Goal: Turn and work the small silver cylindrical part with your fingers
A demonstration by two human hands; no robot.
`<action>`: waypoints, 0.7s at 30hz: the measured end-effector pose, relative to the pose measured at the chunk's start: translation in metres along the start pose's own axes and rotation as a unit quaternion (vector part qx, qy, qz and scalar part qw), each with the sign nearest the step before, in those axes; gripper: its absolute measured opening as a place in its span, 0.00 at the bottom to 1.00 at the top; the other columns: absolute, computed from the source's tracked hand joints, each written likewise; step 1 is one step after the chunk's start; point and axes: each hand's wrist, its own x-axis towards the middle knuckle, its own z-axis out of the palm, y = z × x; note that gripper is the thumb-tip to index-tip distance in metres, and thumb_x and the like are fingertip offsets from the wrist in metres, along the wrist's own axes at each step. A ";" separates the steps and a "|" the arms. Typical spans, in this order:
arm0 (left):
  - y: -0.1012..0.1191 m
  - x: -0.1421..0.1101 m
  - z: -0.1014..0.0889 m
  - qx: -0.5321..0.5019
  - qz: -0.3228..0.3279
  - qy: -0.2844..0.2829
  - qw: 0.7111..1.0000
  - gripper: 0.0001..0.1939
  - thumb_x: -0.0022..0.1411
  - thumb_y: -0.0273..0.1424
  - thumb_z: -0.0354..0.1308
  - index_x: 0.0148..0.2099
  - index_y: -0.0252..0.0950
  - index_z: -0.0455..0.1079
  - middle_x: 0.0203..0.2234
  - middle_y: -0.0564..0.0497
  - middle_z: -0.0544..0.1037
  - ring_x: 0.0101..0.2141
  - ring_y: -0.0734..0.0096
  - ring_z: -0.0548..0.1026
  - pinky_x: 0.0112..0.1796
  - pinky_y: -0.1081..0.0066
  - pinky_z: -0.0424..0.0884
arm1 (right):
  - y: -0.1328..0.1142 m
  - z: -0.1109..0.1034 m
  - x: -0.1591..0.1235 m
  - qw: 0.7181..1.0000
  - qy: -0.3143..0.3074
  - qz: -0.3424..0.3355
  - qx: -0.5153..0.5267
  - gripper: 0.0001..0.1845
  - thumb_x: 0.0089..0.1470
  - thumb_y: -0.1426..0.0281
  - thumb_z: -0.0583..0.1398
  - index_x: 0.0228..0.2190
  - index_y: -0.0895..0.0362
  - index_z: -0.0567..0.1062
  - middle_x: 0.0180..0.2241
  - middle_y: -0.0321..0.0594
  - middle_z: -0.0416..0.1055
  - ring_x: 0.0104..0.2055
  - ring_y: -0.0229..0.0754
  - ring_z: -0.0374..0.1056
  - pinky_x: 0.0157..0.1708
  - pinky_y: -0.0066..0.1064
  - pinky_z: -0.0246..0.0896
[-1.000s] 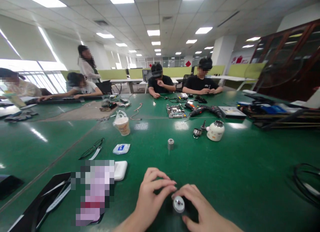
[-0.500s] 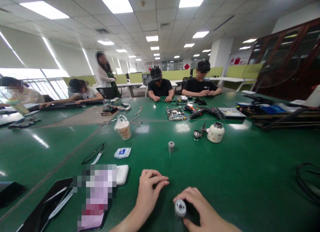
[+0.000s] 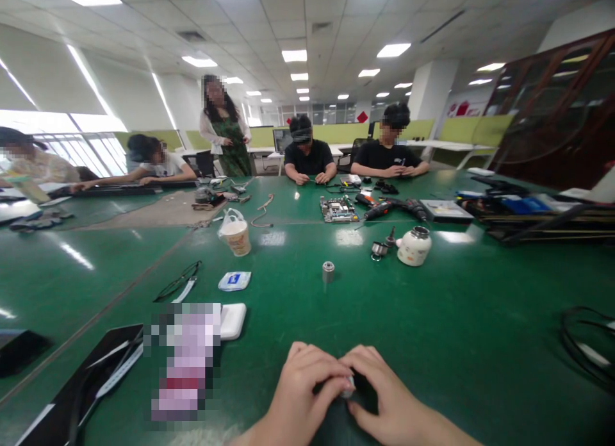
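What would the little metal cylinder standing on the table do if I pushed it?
The metal cylinder stands upright, so a gentle push might just slide it across the glossy green table. If it tipped, its round side would probably let it roll. Shiny metal is likely stiff.

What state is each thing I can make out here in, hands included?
Left hand: fingers closed on the metal part.
Right hand: fingers curled around it.
Silver metal part: held, mostly hidden.
Small silver metal cylinder: standing upright.
Round cream bottle: upright, uncapped.
Patterned paper cup: upright, in clear plastic.
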 end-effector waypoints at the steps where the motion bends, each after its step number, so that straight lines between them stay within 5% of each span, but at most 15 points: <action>1: 0.000 0.000 -0.001 -0.006 0.001 0.001 1.000 0.07 0.59 0.23 0.65 0.38 0.40 0.78 0.31 0.56 0.83 0.32 0.70 0.78 0.39 0.67 0.63 | 0.000 0.000 0.000 1.000 -0.002 0.001 -0.001 0.24 0.41 0.80 0.59 0.42 0.53 0.69 0.40 0.39 0.70 0.43 0.47 0.63 0.44 0.39 0.59; 7: -0.001 -0.005 0.000 -0.008 -0.038 -0.036 0.999 0.08 0.62 0.30 0.63 0.44 0.46 0.78 0.40 0.51 0.81 0.41 0.64 0.77 0.43 0.66 0.67 | 0.006 -0.002 -0.007 0.998 0.045 -0.005 0.053 0.32 0.45 0.78 0.59 0.53 0.52 0.63 0.49 0.44 0.67 0.51 0.49 0.64 0.53 0.44 0.59; 11: -0.016 -0.018 0.012 -0.020 -0.088 -0.012 0.996 0.48 0.43 0.42 0.75 0.64 0.45 0.59 0.51 0.44 0.75 0.49 0.53 0.72 0.50 0.58 0.67 | -0.001 -0.010 -0.012 0.990 0.098 -0.019 0.099 0.30 0.57 0.74 0.54 0.59 0.49 0.57 0.57 0.47 0.63 0.59 0.49 0.60 0.58 0.46 0.55; 13: -0.024 -0.023 0.018 -0.025 -0.121 -0.015 0.992 0.47 0.44 0.40 0.75 0.64 0.45 0.59 0.41 0.47 0.79 0.43 0.55 0.75 0.46 0.59 0.70 | -0.009 -0.016 -0.011 0.993 0.068 -0.047 0.089 0.28 0.58 0.73 0.54 0.59 0.48 0.60 0.57 0.46 0.65 0.60 0.49 0.59 0.58 0.46 0.56; 16: -0.029 -0.025 0.022 -0.021 -0.136 -0.025 0.990 0.41 0.45 0.38 0.74 0.60 0.43 0.63 0.35 0.49 0.80 0.40 0.57 0.76 0.44 0.61 0.71 | -0.016 -0.029 -0.007 0.994 0.062 -0.077 0.041 0.20 0.57 0.74 0.55 0.51 0.49 0.70 0.46 0.42 0.75 0.51 0.48 0.69 0.58 0.48 0.55; 19: -0.027 -0.022 0.021 -0.018 -0.138 -0.024 0.990 0.40 0.44 0.36 0.75 0.59 0.41 0.65 0.35 0.49 0.80 0.40 0.58 0.76 0.44 0.62 0.70 | -0.012 -0.043 -0.003 0.979 0.199 -0.040 0.011 0.09 0.60 0.73 0.53 0.36 0.50 0.73 0.26 0.34 0.75 0.34 0.44 0.73 0.57 0.51 0.52; 21: -0.026 -0.021 0.020 -0.018 -0.141 -0.026 0.990 0.39 0.43 0.35 0.75 0.58 0.41 0.66 0.35 0.49 0.80 0.39 0.59 0.76 0.43 0.62 0.70 | -0.012 -0.046 -0.001 0.967 0.256 -0.006 0.008 0.05 0.59 0.70 0.55 0.36 0.52 0.71 0.24 0.34 0.73 0.33 0.45 0.72 0.55 0.50 0.55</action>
